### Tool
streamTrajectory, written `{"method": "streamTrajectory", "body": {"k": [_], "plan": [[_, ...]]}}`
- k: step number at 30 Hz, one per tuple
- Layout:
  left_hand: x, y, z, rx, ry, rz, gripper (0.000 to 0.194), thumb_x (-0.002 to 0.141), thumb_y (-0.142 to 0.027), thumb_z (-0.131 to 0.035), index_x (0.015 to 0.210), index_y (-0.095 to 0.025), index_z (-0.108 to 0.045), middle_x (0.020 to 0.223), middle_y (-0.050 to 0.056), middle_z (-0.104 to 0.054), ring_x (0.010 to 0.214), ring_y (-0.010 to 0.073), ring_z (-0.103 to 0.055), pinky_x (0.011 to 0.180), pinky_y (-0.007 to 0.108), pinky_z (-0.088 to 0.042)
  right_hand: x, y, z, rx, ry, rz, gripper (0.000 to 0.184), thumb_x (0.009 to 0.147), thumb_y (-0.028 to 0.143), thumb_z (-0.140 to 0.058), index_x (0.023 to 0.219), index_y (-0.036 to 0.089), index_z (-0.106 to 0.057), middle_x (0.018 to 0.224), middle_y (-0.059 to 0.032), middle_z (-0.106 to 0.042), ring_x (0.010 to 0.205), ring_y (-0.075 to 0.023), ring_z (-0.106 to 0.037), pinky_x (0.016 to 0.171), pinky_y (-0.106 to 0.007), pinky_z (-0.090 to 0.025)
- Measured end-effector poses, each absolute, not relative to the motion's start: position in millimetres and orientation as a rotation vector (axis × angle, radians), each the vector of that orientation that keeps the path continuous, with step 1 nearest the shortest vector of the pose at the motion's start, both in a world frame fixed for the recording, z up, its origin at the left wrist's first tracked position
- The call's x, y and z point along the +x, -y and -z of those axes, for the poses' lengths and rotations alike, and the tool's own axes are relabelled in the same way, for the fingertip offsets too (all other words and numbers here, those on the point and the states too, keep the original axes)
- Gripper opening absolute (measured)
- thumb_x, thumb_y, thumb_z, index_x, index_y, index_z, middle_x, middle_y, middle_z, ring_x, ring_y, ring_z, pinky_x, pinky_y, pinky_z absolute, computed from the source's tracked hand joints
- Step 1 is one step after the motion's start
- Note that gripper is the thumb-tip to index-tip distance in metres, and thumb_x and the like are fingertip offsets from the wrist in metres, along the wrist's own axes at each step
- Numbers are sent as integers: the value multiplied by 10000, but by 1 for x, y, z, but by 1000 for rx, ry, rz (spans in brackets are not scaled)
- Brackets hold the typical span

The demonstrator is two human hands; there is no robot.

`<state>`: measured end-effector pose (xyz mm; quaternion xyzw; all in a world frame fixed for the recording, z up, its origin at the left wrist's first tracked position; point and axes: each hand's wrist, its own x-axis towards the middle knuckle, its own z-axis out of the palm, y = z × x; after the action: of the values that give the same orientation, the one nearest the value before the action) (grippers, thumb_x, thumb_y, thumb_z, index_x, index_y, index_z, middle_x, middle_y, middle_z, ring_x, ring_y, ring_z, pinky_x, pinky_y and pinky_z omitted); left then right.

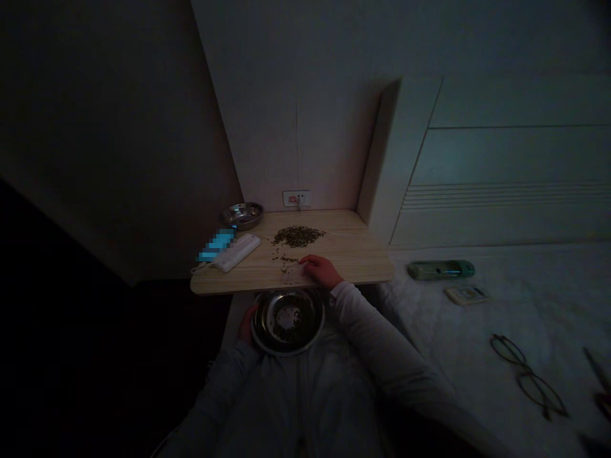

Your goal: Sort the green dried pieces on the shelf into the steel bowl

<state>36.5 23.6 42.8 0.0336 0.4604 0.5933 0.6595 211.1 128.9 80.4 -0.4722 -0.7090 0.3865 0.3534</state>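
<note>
My left hand (pixel 247 324) grips the left rim of a round metal bowl (pixel 255 334), held at the near edge of a small wooden table (pixel 353 254). Small dark greenish grains (pixel 296 329) lie in the bowl. Over the table's front part is my right hand (pixel 322 272), fingers curled near a thin scatter of the same grains (pixel 285 259). A pale, see-through patch shows beside its fingertips; what it is I cannot make out. Farther back on the tabletop spreads a larger pile of grains (pixel 298 236).
A second metal bowl (pixel 242 216) stands at the table's back left, near a lit phone (pixel 217 245) and a white power strip (pixel 237 253). A wall socket (pixel 296 198) sits behind. On the bed lie a green case (pixel 442 270), a phone-like item (pixel 465 294) and glasses (pixel 527 372).
</note>
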Motion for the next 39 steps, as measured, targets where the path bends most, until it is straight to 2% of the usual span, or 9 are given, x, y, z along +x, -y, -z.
{"method": "streamTrajectory", "body": {"k": [9, 14, 19, 27, 35, 39], "plan": [[41, -19, -51, 81, -970, -1325, 249, 697, -249, -410, 666, -129, -626, 596, 58, -654, 670, 181, -599, 744, 303, -421, 212, -128, -83, -1218, 1842, -1021, 286, 610, 208, -411, 829, 173, -591, 545, 40, -532, 472, -70, -376, 469, -186, -281], [37, -22, -44, 88, -1008, -1329, 234, 691, -236, -421, 617, -134, -618, 576, 55, -649, 605, 168, -595, 729, 300, -423, 212, -128, -83, -1219, 1821, -1001, 268, 600, 193, -408, 793, 174, -594, 553, 38, -539, 515, -79, -405, 505, -190, -299], [38, -21, -44, 83, -980, -1317, 237, 693, -254, -424, 638, -132, -620, 594, 54, -652, 634, 170, -597, 728, 291, -423, 213, -131, -81, -1162, 1787, -1015, 268, 593, 188, -397, 785, 165, -582, 555, 36, -534, 529, -81, -413, 525, -192, -312], [39, -20, -50, 64, -1023, -1344, 232, 692, -221, -426, 584, -136, -612, 514, 43, -628, 557, 157, -587, 687, 276, -435, 213, -136, -73, -1181, 1625, -1044, 204, 570, 203, -400, 694, 150, -553, 510, 37, -482, 494, -80, -410, 493, -191, -320], [38, -20, -47, 61, -1004, -1354, 188, 666, -219, -453, 672, -144, -625, 591, 39, -650, 684, 174, -596, 732, 287, -423, 215, -139, -70, -1199, 1597, -966, 186, 572, 205, -399, 680, 151, -540, 531, 33, -502, 528, -89, -443, 528, -198, -342], [38, -20, -46, 92, -988, -1347, 211, 678, -232, -440, 655, -140, -628, 581, 42, -652, 658, 167, -599, 738, 284, -423, 214, -138, -70, -1183, 1638, -962, 169, 580, 205, -406, 670, 149, -538, 531, 33, -497, 531, -85, -444, 533, -196, -343]]}}
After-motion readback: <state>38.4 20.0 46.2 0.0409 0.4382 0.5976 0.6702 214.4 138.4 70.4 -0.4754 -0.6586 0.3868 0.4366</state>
